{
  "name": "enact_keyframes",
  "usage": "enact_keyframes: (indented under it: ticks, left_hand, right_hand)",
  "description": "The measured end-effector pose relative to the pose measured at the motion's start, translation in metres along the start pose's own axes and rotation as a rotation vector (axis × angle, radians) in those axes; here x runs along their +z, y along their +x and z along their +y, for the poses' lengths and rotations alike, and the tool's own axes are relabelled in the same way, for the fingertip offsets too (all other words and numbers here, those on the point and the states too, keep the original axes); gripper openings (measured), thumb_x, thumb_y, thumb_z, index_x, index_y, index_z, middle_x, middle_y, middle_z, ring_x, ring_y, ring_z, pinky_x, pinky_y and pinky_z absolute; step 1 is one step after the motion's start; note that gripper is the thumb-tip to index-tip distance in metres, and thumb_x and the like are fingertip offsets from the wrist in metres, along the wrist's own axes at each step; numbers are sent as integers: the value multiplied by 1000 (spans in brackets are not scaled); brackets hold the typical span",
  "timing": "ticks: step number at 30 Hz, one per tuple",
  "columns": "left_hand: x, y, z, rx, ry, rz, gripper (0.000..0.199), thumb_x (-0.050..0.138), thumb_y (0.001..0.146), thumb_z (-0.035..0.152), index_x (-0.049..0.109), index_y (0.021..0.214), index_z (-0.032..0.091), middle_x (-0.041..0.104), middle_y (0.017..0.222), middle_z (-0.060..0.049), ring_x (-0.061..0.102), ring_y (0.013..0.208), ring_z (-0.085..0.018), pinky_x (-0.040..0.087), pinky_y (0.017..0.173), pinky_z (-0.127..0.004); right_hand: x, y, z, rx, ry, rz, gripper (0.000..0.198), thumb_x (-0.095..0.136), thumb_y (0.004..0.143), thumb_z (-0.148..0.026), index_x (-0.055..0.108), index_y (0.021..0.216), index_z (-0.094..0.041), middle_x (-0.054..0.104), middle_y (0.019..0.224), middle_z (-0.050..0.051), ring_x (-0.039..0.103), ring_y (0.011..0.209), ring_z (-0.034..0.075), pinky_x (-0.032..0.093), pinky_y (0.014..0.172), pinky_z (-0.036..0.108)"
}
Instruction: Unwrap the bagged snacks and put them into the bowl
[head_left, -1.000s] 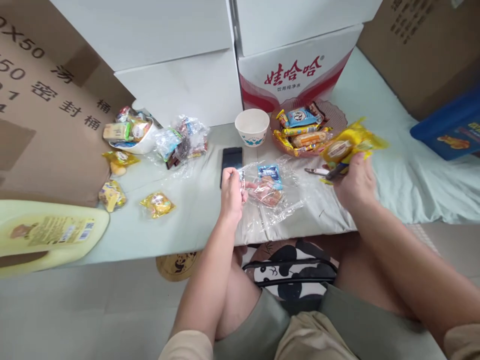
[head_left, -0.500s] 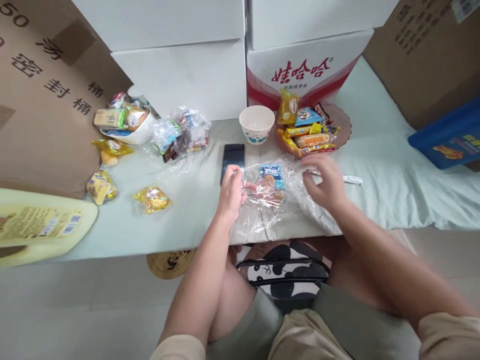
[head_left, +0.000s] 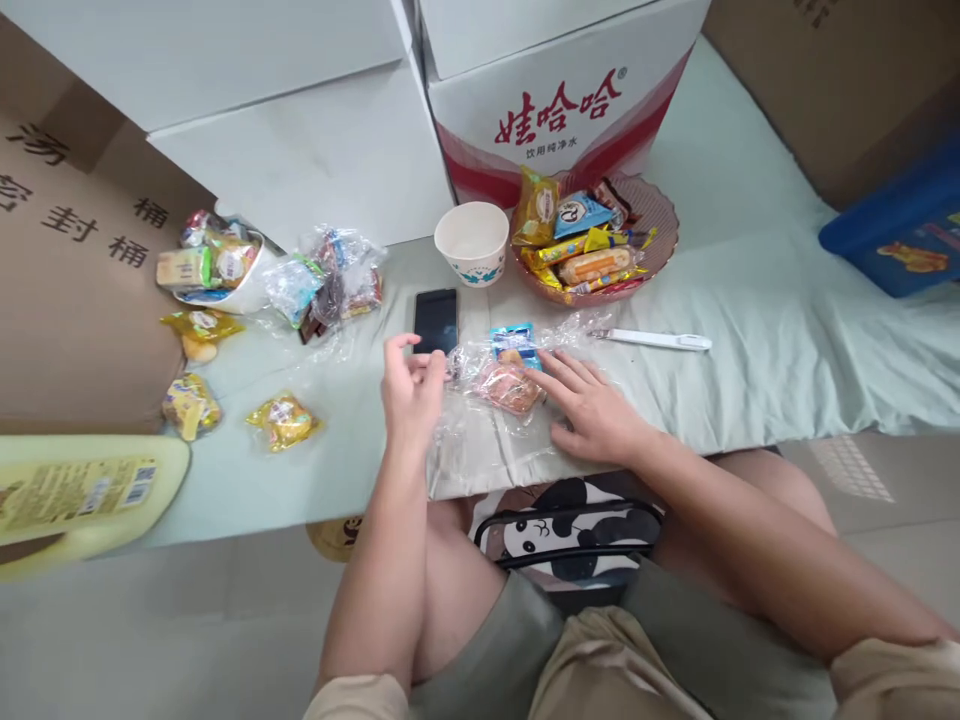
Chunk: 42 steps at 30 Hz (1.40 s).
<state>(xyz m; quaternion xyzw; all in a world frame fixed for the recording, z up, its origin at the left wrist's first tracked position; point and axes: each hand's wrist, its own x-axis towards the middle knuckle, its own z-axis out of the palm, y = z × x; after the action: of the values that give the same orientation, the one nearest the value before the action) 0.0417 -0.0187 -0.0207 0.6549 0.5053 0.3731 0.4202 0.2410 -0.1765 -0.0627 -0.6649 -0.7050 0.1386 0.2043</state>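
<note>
A sheet of clear plastic film (head_left: 465, 430) lies crumpled at the front of the cloth-covered surface. On it rest a snack in a blue packet (head_left: 514, 343) and a round brownish-pink snack (head_left: 510, 388) in clear wrapping. My left hand (head_left: 411, 390) is curled at the film's left edge, thumb and fingers loosely closed on it; the grip is partly hidden. With fingers stretched out, my right hand (head_left: 596, 412) lies at the right side of the film, its fingertips beside the blue packet. A dark phone (head_left: 436, 318) lies just beyond my left hand.
Behind stand a white paper bowl (head_left: 472, 245) and a pink glass bowl (head_left: 660, 250) of snacks. A white-handled knife (head_left: 660, 340) lies right. At left are a white snack bowl (head_left: 251, 290), bagged snacks (head_left: 341, 285), a yellow packet (head_left: 285, 420) and a pale yellow jug (head_left: 82, 490). Boxes (head_left: 300, 160) line the back.
My right hand has come down from in front of the glass bowl onto the film, fingers spread. My left hand has shifted left, and the view has turned slightly.
</note>
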Motion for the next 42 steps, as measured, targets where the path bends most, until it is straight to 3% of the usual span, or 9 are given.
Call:
enact_keyframes:
  ticks: [3, 7, 10, 14, 18, 25, 29, 35, 42]
  left_hand:
    - [2, -13, 1, 364, 238, 179, 17, 66, 82, 25, 54, 95, 23, 68, 86, -2, 67, 83, -17, 54, 81, -31]
    - [17, -28, 1, 690, 420, -301, 6, 61, 88, 23, 64, 93, 22, 72, 92, -6, 69, 92, -21, 56, 90, -37]
    - [21, -23, -6, 632, 509, -498, 24, 62, 90, 24, 68, 113, 21, 70, 127, -10, 63, 124, -26, 49, 110, -47]
    - [12, -11, -18, 528, 524, -561, 32, 66, 90, 27, 68, 122, 23, 65, 140, -10, 58, 134, -27, 44, 117, -52]
    - [2, -8, -21, 549, 486, -499, 18, 65, 90, 24, 72, 107, 22, 70, 132, -10, 59, 133, -28, 46, 115, -52]
    - [-3, -13, -10, 559, 363, -471, 19, 62, 92, 32, 71, 105, 22, 75, 117, -9, 65, 124, -26, 50, 111, -49]
    - [-2, -13, -11, 536, 367, -495, 21, 69, 86, 27, 72, 106, 23, 73, 124, -10, 64, 126, -27, 49, 112, -50]
    - [-14, -7, -11, 364, 198, -303, 20, 55, 95, 31, 71, 95, 20, 76, 93, -5, 72, 89, -18, 56, 86, -31]
    - [-19, -6, -13, 290, 112, -223, 28, 53, 98, 44, 68, 96, 20, 72, 86, -4, 68, 81, -17, 53, 79, -28]
  right_hand:
    - [-5, -7, 0, 36, 24, 61, 80, 64, 79, -24, 43, 156, -21, 37, 165, 17, 33, 151, 44, 38, 115, 66]
    - [-13, -7, 3, -11, 86, 180, 52, 56, 92, -30, 56, 143, -20, 56, 149, 16, 54, 136, 36, 46, 110, 59]
    - [-13, -3, 12, 42, 46, 213, 40, 54, 93, -26, 64, 131, -21, 64, 140, 15, 58, 131, 37, 48, 107, 61]
    - [-14, 4, 23, 43, 28, 185, 20, 53, 94, -25, 73, 97, -20, 70, 127, 16, 62, 121, 37, 49, 103, 61]
    - [-23, 6, 23, -21, 103, 302, 17, 53, 94, -26, 67, 85, -22, 71, 122, 14, 66, 112, 32, 51, 99, 52]
    - [-37, -3, 11, 107, 371, 224, 13, 55, 92, -32, 60, 86, -22, 67, 65, 0, 58, 55, 14, 44, 57, 28]
    - [-39, -1, 8, 132, 450, 243, 15, 54, 93, -33, 58, 85, -21, 66, 63, 0, 57, 53, 13, 43, 55, 27]
    - [-36, 2, 20, 81, 407, 203, 21, 61, 88, -38, 63, 100, -21, 71, 74, 2, 60, 62, 16, 47, 62, 30]
    - [-40, 2, 24, 92, 384, 229, 16, 55, 92, -34, 57, 82, -22, 69, 74, 4, 61, 66, 19, 44, 62, 31]
